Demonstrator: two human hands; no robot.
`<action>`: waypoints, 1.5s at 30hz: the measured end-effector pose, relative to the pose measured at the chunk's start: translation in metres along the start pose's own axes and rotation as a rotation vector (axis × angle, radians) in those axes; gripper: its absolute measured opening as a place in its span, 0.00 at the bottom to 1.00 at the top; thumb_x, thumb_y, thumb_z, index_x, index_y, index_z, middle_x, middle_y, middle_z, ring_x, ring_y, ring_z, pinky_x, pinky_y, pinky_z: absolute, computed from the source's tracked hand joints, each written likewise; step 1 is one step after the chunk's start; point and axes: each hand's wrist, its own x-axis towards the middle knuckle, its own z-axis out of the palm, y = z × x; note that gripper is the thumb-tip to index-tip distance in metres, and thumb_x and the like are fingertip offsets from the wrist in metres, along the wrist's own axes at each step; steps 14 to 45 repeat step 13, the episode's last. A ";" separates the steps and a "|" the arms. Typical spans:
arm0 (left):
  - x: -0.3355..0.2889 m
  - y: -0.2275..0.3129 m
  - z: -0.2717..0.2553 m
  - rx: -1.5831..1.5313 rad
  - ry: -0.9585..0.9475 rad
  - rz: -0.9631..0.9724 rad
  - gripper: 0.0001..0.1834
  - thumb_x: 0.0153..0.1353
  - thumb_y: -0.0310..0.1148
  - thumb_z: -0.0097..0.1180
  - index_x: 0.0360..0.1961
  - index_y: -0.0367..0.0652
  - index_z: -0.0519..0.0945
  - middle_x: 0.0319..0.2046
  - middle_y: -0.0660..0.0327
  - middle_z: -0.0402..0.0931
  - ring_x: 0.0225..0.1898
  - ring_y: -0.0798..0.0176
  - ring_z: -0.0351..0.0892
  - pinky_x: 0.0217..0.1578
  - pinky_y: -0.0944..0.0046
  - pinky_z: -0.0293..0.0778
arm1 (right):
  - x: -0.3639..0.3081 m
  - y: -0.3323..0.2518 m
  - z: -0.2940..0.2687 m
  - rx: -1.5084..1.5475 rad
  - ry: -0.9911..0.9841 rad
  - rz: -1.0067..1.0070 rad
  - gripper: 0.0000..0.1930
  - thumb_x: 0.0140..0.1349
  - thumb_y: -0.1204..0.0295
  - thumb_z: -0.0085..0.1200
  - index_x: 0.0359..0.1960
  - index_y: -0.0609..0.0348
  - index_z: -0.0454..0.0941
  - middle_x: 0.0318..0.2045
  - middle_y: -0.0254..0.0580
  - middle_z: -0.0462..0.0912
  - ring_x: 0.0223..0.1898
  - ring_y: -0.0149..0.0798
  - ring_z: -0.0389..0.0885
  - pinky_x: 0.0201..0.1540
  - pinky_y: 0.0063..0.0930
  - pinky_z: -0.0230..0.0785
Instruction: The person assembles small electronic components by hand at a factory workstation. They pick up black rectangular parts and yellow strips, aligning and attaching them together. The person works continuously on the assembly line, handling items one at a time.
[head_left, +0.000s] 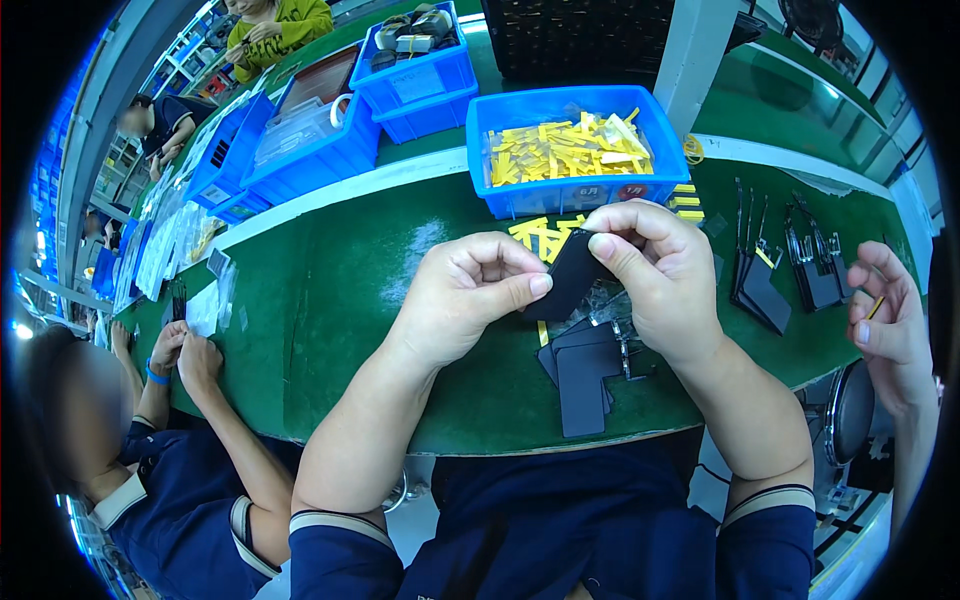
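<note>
Over the table, a flat black rectangular panel (pixel 570 280) is held tilted between my two hands. The thumb and fingers of my left hand (pixel 470 290) pinch its left edge. At its upper right corner, my right hand (pixel 655 265) grips with thumb and forefinger. Beneath them lies a loose stack of similar black panels (pixel 582 385), with small metal fittings (pixel 625 350) on its right side. Several yellow strips (pixel 540 238) are scattered just behind the held panel, partly covered by it and my fingers.
A blue bin (pixel 570 200) heaped with yellow strips stands behind my hands. More blue bins (pixel 320 165) line the back left. Black panels with wires (pixel 765 290) lie at right, near a co-worker's hand (pixel 890 320). Another co-worker's hands (pixel 188 350) work at left.
</note>
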 end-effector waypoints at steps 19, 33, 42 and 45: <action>-0.002 0.001 0.008 0.356 0.142 0.092 0.20 0.53 0.22 0.61 0.48 0.40 0.73 0.34 0.66 0.75 0.35 0.76 0.74 0.38 0.78 0.71 | 0.007 0.008 0.000 0.159 0.082 0.129 0.05 0.59 0.78 0.54 0.36 0.65 0.78 0.29 0.35 0.80 0.30 0.23 0.76 0.36 0.17 0.70; -0.002 0.001 0.008 0.356 0.142 0.092 0.20 0.53 0.22 0.61 0.48 0.40 0.73 0.34 0.66 0.75 0.35 0.76 0.74 0.38 0.78 0.71 | 0.007 0.008 0.000 0.159 0.082 0.129 0.05 0.59 0.78 0.54 0.36 0.65 0.78 0.29 0.35 0.80 0.30 0.23 0.76 0.36 0.17 0.70; -0.002 0.001 0.008 0.356 0.142 0.092 0.20 0.53 0.22 0.61 0.48 0.40 0.73 0.34 0.66 0.75 0.35 0.76 0.74 0.38 0.78 0.71 | 0.007 0.008 0.000 0.159 0.082 0.129 0.05 0.59 0.78 0.54 0.36 0.65 0.78 0.29 0.35 0.80 0.30 0.23 0.76 0.36 0.17 0.70; -0.002 0.001 0.008 0.356 0.142 0.092 0.20 0.53 0.22 0.61 0.48 0.40 0.73 0.34 0.66 0.75 0.35 0.76 0.74 0.38 0.78 0.71 | 0.007 0.008 0.000 0.159 0.082 0.129 0.05 0.59 0.78 0.54 0.36 0.65 0.78 0.29 0.35 0.80 0.30 0.23 0.76 0.36 0.17 0.70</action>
